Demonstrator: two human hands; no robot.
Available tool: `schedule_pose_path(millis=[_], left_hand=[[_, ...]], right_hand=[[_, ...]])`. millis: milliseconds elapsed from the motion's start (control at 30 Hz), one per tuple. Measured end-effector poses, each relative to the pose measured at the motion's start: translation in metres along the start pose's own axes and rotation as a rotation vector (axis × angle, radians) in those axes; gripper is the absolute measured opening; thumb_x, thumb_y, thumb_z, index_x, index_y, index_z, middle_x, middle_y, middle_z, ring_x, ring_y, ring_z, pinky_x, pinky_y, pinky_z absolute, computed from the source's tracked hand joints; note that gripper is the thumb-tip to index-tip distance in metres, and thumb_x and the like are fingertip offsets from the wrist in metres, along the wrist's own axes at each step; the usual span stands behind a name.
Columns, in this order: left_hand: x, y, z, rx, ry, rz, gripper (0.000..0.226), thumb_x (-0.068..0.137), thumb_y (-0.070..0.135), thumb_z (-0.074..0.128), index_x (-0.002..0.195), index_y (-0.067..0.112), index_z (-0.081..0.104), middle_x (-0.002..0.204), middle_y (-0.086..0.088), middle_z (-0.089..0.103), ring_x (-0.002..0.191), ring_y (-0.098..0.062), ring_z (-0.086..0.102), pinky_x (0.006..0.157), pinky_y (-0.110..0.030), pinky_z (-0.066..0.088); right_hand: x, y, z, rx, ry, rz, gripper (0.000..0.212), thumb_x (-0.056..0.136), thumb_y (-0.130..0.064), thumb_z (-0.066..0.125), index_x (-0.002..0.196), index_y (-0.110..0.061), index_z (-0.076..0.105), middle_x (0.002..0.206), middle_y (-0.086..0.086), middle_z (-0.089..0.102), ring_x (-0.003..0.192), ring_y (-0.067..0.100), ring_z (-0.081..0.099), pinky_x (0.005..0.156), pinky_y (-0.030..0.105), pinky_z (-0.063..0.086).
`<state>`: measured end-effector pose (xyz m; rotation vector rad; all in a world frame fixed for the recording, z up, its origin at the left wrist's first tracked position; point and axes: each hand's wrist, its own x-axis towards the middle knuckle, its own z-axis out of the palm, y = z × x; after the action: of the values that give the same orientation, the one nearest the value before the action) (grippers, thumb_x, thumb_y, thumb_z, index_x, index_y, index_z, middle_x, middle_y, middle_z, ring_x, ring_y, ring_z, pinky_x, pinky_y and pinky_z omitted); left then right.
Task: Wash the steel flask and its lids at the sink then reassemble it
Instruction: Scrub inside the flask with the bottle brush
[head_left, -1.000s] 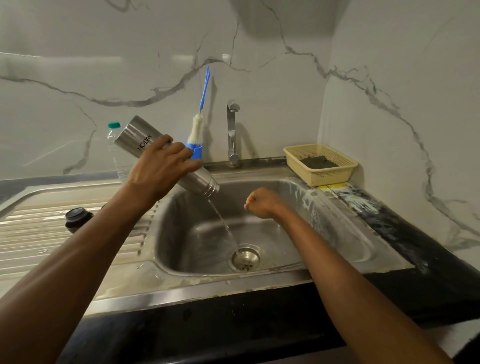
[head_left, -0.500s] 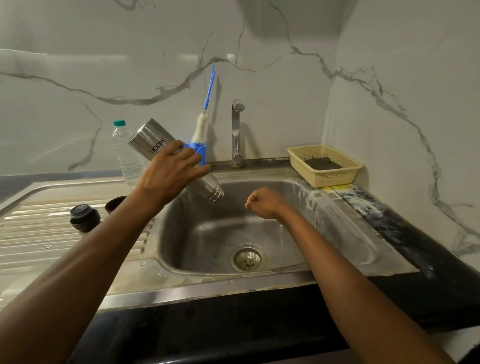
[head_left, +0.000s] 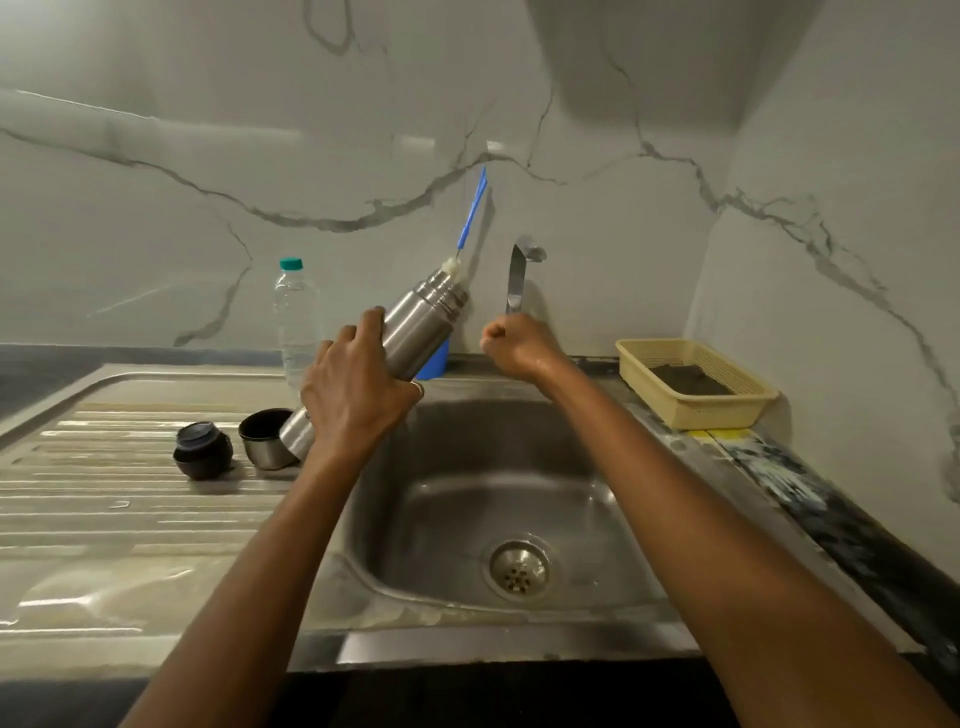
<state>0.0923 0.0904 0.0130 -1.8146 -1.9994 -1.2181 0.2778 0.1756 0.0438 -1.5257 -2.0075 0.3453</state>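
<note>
My left hand (head_left: 358, 384) grips the steel flask (head_left: 415, 327) round its middle, over the sink's left rim. The flask tilts with its open threaded mouth up and to the right, its base down by the drainboard. My right hand (head_left: 511, 343) is curled into a fist just below the tap (head_left: 517, 280), holding nothing that I can see. On the drainboard (head_left: 104, 499) sit the dark inner lid (head_left: 201, 451) and the steel cup lid (head_left: 265, 437), lying with its opening toward me.
The sink basin (head_left: 498, 499) has a round drain (head_left: 519, 569). A blue bottle brush (head_left: 470, 218) stands in a blue holder (head_left: 434, 361) behind the flask. A clear plastic bottle (head_left: 296, 317) stands at the back left. A yellow basket (head_left: 696, 382) sits at the right.
My left hand turned the flask from mouth-down over the basin to mouth-up; the pouring water stopped. My right fist rose from over the basin to just under the tap.
</note>
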Motion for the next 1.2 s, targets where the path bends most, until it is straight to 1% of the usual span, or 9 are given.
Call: schedule_pose_path(millis=[167, 233, 333, 533, 633, 733, 800, 1000, 1200], left_hand=[[0.015, 0.005, -0.005, -0.161, 0.073, -0.061, 0.091, 0.070, 0.027, 0.083, 0.150, 0.025, 0.040, 0.123, -0.011, 0.063, 0.104, -0.032, 0.059, 0.079, -0.041, 0.046], [0.018, 0.003, -0.007, -0.217, 0.105, -0.083, 0.093, 0.068, 0.027, 0.086, 0.149, 0.025, 0.040, 0.124, -0.010, 0.063, 0.104, -0.031, 0.060, 0.085, -0.045, 0.053], [0.024, -0.001, -0.011, -0.277, 0.160, -0.107, 0.095, 0.065, 0.029, 0.089, 0.147, 0.028, 0.041, 0.122, -0.005, 0.063, 0.102, -0.030, 0.061, 0.084, -0.045, 0.055], [0.034, -0.004, -0.013, -0.296, 0.160, -0.119, 0.092, 0.064, 0.027, 0.087, 0.146, 0.028, 0.044, 0.113, -0.002, 0.063, 0.094, -0.025, 0.058, 0.077, -0.038, 0.051], [0.036, -0.006, -0.009, -0.297, 0.141, -0.120, 0.092, 0.064, 0.027, 0.088, 0.145, 0.027, 0.045, 0.112, -0.002, 0.063, 0.092, -0.024, 0.058, 0.077, -0.039, 0.053], [0.035, -0.008, -0.004, -0.292, 0.125, -0.112, 0.092, 0.065, 0.028, 0.089, 0.145, 0.025, 0.044, 0.112, -0.004, 0.063, 0.092, -0.023, 0.059, 0.076, -0.039, 0.055], [0.033, -0.009, -0.001, -0.282, 0.126, -0.104, 0.093, 0.065, 0.029, 0.090, 0.146, 0.025, 0.044, 0.114, -0.004, 0.063, 0.093, -0.023, 0.059, 0.076, -0.040, 0.055], [0.035, -0.010, -0.005, -0.287, 0.150, -0.108, 0.095, 0.065, 0.027, 0.090, 0.147, 0.026, 0.042, 0.117, -0.007, 0.062, 0.095, -0.025, 0.058, 0.081, -0.044, 0.056], [0.027, -0.013, -0.005, -0.324, 0.155, -0.117, 0.097, 0.065, 0.025, 0.092, 0.147, 0.025, 0.042, 0.121, -0.008, 0.062, 0.098, -0.026, 0.059, 0.082, -0.040, 0.052]], right_hand=[[0.063, -0.030, 0.010, 0.031, 0.026, -0.034, 0.030, 0.095, -0.009, 0.052, 0.065, -0.012, 0.053, 0.066, 0.004, 0.053, 0.070, 0.022, 0.054, 0.069, 0.036, 0.044], [0.085, -0.037, 0.018, 0.007, 0.025, 0.003, 0.017, 0.096, -0.010, 0.052, 0.089, -0.005, 0.067, 0.089, 0.011, 0.066, 0.087, 0.026, 0.064, 0.075, 0.036, 0.051], [0.113, -0.041, 0.023, 0.063, 0.062, 0.053, 0.028, 0.100, -0.009, 0.049, 0.121, -0.006, 0.067, 0.122, 0.013, 0.066, 0.111, 0.028, 0.063, 0.095, 0.036, 0.054], [0.143, -0.047, 0.030, 0.225, 0.046, 0.051, 0.042, 0.102, -0.002, 0.044, 0.140, -0.015, 0.057, 0.149, 0.007, 0.050, 0.131, 0.023, 0.052, 0.098, 0.027, 0.045], [0.154, -0.043, 0.037, 0.205, 0.032, 0.052, 0.038, 0.103, -0.003, 0.043, 0.137, -0.012, 0.056, 0.143, 0.008, 0.053, 0.122, 0.021, 0.054, 0.092, 0.026, 0.045], [0.162, -0.040, 0.044, 0.174, 0.108, 0.061, 0.027, 0.102, 0.000, 0.043, 0.098, -0.021, 0.061, 0.098, -0.006, 0.052, 0.102, 0.019, 0.049, 0.072, 0.016, 0.043], [0.168, -0.038, 0.045, 0.169, 0.198, 0.047, 0.028, 0.100, 0.003, 0.044, 0.100, -0.017, 0.063, 0.088, -0.010, 0.044, 0.099, 0.019, 0.048, 0.077, 0.019, 0.046], [0.163, -0.055, 0.019, 0.098, 0.322, -0.122, 0.040, 0.094, 0.005, 0.055, 0.131, -0.007, 0.065, 0.134, 0.013, 0.064, 0.125, 0.026, 0.059, 0.106, 0.032, 0.047], [0.154, -0.060, 0.004, 0.087, 0.409, -0.221, 0.037, 0.092, 0.001, 0.060, 0.127, -0.007, 0.068, 0.131, 0.013, 0.067, 0.126, 0.026, 0.060, 0.107, 0.029, 0.045]])
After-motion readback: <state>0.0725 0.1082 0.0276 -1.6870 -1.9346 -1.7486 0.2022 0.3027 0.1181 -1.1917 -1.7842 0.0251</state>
